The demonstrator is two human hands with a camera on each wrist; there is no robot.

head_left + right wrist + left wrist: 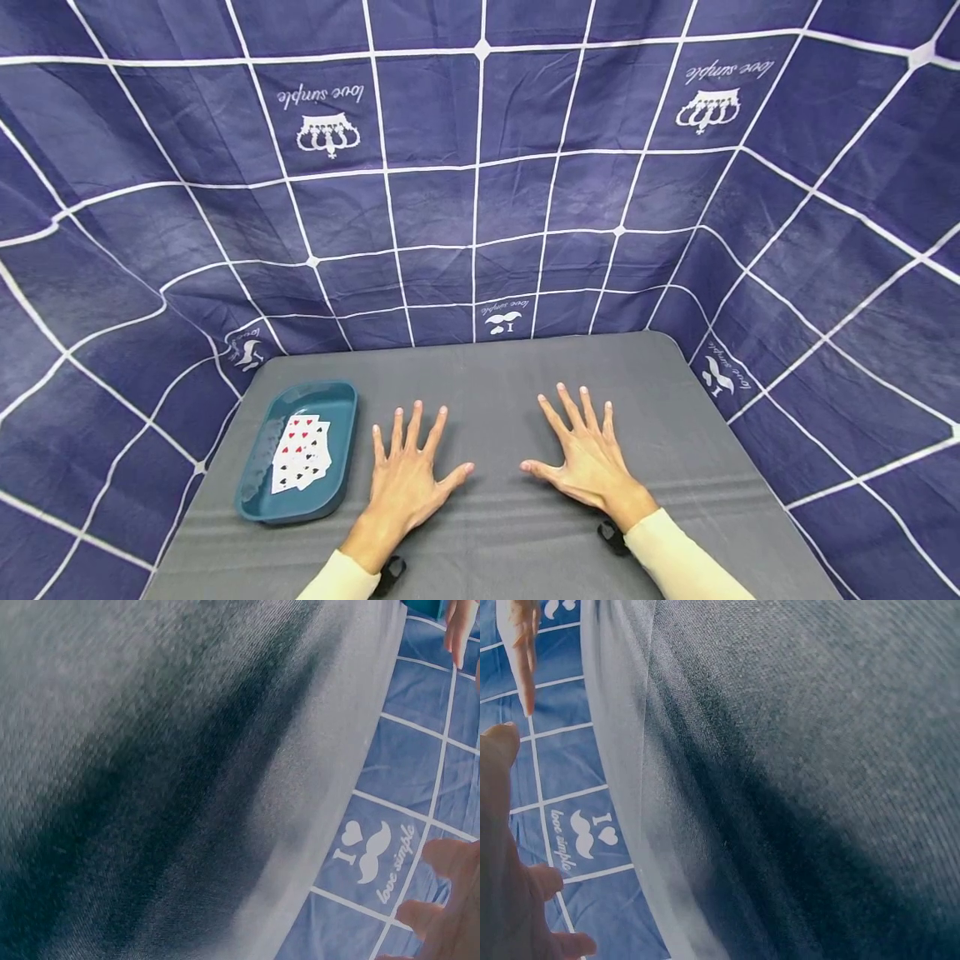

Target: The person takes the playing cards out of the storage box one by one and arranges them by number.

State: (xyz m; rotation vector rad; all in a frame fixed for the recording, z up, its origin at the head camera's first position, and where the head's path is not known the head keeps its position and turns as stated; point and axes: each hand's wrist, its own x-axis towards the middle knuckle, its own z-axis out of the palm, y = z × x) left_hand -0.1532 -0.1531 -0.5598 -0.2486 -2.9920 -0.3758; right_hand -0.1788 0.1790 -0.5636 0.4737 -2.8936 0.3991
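Several white playing cards (pixel 302 454) printed red and black lie in a teal, round-cornered rectangular tray (pixel 341 433) on the grey cloth-covered table (pixel 487 542); beside the tray, the bare left hand (pixel 405 479) spreads its fingers; farther right, the right hand (pixel 591 462) does likewise.

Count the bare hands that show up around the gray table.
2. The left hand is spread just right of the teal tray; the right hand is spread farther right. Wrist views show these same two; none seems hidden.
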